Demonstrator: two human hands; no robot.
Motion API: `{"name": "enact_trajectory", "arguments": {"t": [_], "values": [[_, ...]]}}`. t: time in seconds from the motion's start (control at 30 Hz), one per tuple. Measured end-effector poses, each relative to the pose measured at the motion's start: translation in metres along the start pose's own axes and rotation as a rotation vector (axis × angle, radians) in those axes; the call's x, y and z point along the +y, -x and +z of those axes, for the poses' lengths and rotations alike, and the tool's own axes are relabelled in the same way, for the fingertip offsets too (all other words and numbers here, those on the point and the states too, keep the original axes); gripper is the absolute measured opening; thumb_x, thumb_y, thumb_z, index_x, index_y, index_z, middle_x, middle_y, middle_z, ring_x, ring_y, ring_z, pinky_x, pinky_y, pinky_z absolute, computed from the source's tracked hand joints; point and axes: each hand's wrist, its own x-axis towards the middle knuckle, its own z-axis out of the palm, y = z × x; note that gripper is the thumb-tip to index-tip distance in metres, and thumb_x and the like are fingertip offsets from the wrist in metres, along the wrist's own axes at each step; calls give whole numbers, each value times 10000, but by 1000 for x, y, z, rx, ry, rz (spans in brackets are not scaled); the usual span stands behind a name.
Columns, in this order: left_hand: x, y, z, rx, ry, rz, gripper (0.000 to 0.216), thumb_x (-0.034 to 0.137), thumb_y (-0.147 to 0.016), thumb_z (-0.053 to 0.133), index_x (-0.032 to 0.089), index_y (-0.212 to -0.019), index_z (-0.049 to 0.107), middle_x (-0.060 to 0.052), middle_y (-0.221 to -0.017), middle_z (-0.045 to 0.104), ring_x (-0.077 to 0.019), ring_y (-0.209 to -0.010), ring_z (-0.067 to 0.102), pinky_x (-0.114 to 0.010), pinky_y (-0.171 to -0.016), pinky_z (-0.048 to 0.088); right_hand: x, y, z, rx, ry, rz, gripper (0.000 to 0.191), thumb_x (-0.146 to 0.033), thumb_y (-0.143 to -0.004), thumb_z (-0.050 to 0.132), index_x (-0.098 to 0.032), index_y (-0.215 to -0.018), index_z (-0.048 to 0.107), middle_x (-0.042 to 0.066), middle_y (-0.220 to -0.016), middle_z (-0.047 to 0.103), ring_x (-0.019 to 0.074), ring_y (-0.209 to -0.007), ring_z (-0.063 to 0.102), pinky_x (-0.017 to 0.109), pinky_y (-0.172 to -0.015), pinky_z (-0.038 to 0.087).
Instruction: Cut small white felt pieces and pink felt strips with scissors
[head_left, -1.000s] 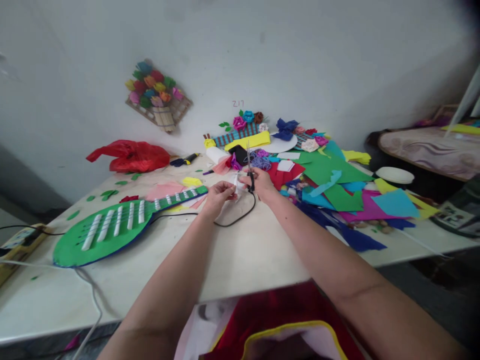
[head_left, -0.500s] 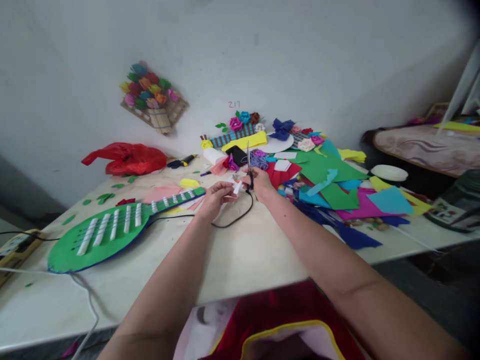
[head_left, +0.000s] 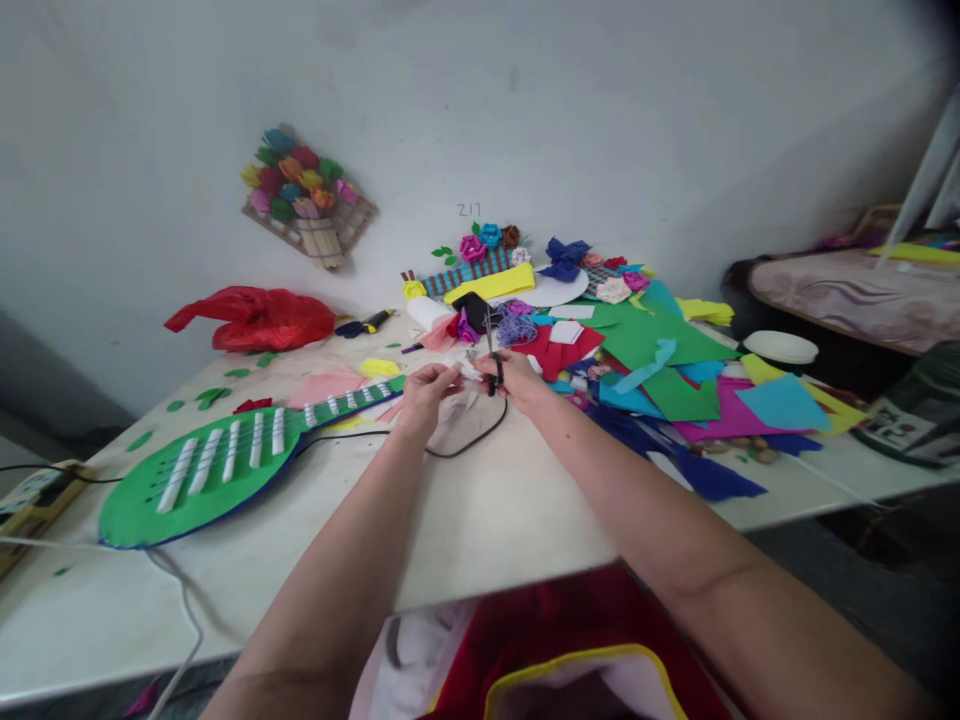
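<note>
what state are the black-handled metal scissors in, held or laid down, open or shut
Held: the right hand grips the black-handled metal scissors, tips pointing away from the person. Open or shut: cannot tell, too small.

- We count 2 hands: 1 left hand [head_left: 430,394], 1 right hand [head_left: 519,378]
- 1 pair of scissors [head_left: 498,370]
- 1 green guitar shape [head_left: 133,512] with 5 broad white rolls [head_left: 231,450] on its body
- 1 red plastic bag [head_left: 262,318]
- 1 flower wall hanging [head_left: 319,242]
- 1 white bowl [head_left: 780,347]
- Coloured paper pieces [head_left: 667,325]: overlapping, so we cannot count them
</note>
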Motion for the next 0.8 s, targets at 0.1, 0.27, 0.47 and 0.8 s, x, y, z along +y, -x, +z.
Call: {"name": "enact_trajectory", "arguments": {"t": [0.1,0.27,0.47,0.8], "values": [[-2,-3,-5,15,82,-82,316,343,-543,772,131,-547,537,1,-552,572,-84,-517,527,-245,-574,479,2,-1,0,-49,19,-34,337,-308,-564,742,-146,-765,525,-31,-475,556,99,-394,536,152,-287,221],[-5,-4,-7,53,138,-157,302,303,-518,787,121,-567,551,-7,-568,584,-77,-506,523,-227,-547,477,1,3,4,-143,58,-63,366,-269,-532,746,-157,-809,536,-42,-507,570,84,-404,529,148,-316,238],[-8,-5,-6,51,167,-191,286,340,-566,760,120,-596,580,-15,-566,593,-86,-496,541,-226,-535,481,-3,9,8,-96,56,-73,350,-226,-512,726,-163,-794,530,-51,-495,563,77,-396,509,150,-335,274],[-8,-6,-8,89,143,-172,291,339,-552,762,118,-581,575,-18,-520,585,-96,-466,537,-231,-507,473,-7,14,12,-98,102,-44,309,-204,-521,701,-166,-782,540,-57,-463,537,81,-381,498,152,-318,248]]}}
